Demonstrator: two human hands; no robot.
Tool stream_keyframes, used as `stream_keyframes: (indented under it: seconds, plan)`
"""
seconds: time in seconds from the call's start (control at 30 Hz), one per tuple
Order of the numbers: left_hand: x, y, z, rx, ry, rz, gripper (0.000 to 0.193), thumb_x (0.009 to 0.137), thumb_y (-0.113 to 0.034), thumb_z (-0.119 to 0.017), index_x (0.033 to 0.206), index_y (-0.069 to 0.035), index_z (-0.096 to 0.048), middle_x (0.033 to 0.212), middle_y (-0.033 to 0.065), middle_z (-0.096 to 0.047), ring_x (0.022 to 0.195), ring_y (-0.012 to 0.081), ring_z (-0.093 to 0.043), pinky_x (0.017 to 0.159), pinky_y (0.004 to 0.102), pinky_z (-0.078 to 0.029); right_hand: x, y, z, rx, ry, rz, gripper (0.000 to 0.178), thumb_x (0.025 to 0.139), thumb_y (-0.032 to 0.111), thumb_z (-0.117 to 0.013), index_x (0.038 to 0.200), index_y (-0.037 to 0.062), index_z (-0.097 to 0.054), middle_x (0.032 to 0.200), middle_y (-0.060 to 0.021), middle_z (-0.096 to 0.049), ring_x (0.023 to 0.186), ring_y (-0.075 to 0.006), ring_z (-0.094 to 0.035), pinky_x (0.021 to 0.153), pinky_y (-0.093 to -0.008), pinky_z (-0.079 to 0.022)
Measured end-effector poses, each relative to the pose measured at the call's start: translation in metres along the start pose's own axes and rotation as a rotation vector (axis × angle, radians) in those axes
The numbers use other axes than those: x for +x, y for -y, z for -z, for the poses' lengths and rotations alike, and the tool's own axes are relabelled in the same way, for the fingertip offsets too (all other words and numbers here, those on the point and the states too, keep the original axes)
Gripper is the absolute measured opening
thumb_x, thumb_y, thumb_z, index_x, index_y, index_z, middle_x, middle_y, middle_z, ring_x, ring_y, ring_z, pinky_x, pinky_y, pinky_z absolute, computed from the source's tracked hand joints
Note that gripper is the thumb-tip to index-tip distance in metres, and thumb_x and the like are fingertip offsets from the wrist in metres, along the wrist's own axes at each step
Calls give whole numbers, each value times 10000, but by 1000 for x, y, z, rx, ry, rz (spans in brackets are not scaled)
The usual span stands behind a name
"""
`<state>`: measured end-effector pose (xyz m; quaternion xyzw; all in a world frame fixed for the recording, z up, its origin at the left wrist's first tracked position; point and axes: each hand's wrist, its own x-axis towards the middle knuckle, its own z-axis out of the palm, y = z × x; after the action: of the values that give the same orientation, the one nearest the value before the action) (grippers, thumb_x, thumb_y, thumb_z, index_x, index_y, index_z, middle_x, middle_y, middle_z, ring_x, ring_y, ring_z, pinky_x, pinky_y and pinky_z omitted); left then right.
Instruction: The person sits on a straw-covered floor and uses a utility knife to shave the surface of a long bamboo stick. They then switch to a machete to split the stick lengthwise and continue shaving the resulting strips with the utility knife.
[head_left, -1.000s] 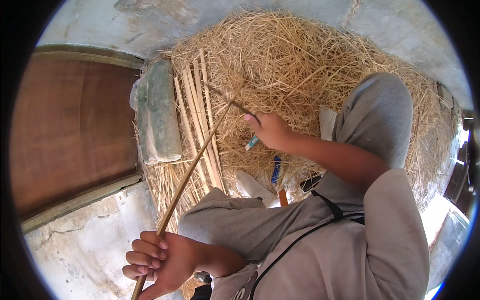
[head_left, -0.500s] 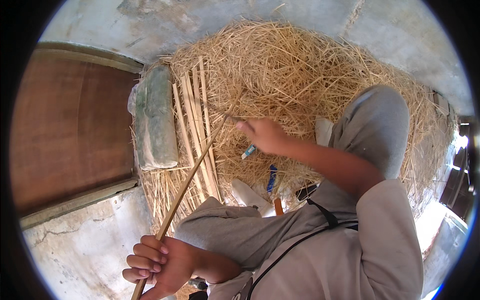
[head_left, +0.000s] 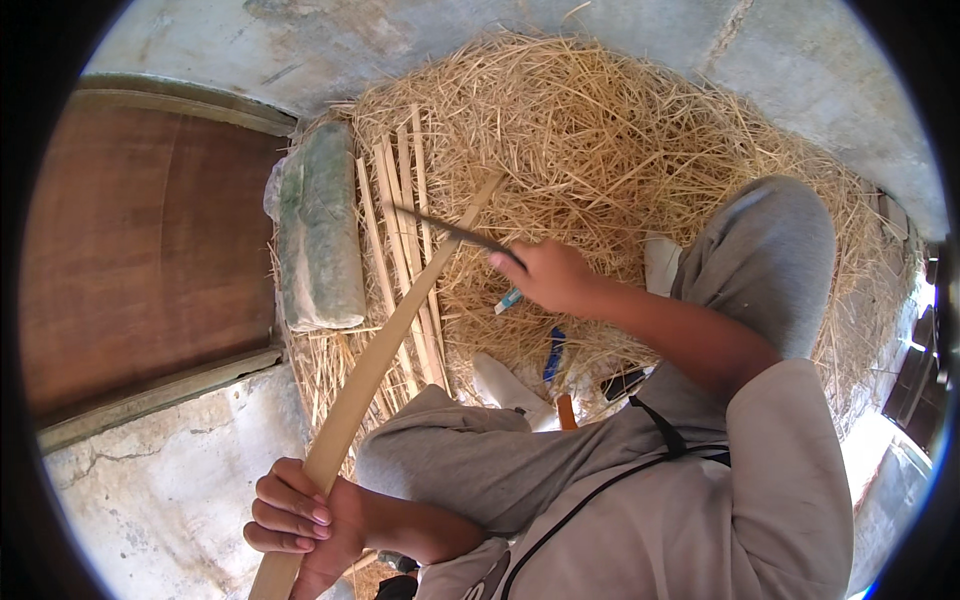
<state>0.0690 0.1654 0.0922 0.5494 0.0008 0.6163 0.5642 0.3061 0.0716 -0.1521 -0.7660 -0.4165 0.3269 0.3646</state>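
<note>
My left hand [head_left: 308, 522] is closed around the lower end of a long, flat bamboo strip [head_left: 372, 368]. The strip rises slantwise from the lower left toward the middle, its broad pale face showing. In my right hand [head_left: 550, 276] is a knife [head_left: 455, 229] with a long dark blade. The blade points left and crosses the strip near its far end; whether the edge touches it I cannot tell. Past the strip, several thin pale slats [head_left: 408, 250] lie side by side on the straw.
Loose straw [head_left: 600, 120] covers the floor up to the grey wall. A greenish block-like bundle [head_left: 322, 230] lies beside a brown wooden panel [head_left: 150, 250]. Near my legs are a small white-and-teal object [head_left: 508, 300], a blue object [head_left: 553, 355] and an orange piece [head_left: 566, 412].
The bamboo strip has turned from its narrow edge to its broad face. The knife blade, barely visible before, now reaches left across the strip. Both hands keep their grip.
</note>
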Motion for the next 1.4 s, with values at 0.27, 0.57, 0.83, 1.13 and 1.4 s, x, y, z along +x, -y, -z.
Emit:
stream_keyframes:
  seconds: [0.27, 0.57, 0.83, 1.13, 1.4]
  plan:
    - [0, 4, 3, -18, 224, 4, 748, 809, -862, -494, 563, -172, -344, 442, -33, -352, 428, 85, -352, 463, 230, -259, 7, -52, -7, -14, -115, 30, 448, 1055, 465, -504, 887, 58, -589, 565, -87, -555, 454, -261, -571, 473, -411, -491]
    - [-6, 5, -4, -106, 78, -6, 807, 763, -944, -476, 588, -166, -351, 453, -18, -343, 427, 96, -317, 446, 224, -258, -4, -38, -32, -3, -110, 183, 444, 1059, 472, -498, 974, 52, -617, 619, -89, -597, 548, -292, -627, 539, -435, -510]
    - [-10, 3, 1, -103, 109, -43, 812, 774, -943, -462, 611, -154, -360, 473, -10, -357, 436, 95, -340, 456, 216, -294, -11, 7, -22, 20, -51, 211, 522, 1062, 488, -468, 913, 39, -690, 639, -149, -639, 582, -361, -648, 573, -497, -510]
    - [-8, 1, -13, 41, 18, -112, 805, 798, -933, -427, 630, -148, -371, 469, -16, -353, 417, 93, -325, 445, 228, -313, 1, -36, -30, 237, -156, -133, 482, 1050, 481, -501, 880, 53, -645, 606, -154, -593, 534, -356, -609, 542, -485, -477]
    - [5, 7, -2, 35, 446, -115, 702, 814, -813, -601, 723, -150, -389, 454, -32, -415, 334, 71, -389, 362, 182, -349, 8, -64, -26, 90, -153, -269, 561, 1066, 503, -463, 786, 41, -615, 582, -120, -568, 491, -293, -579, 539, -456, -474]
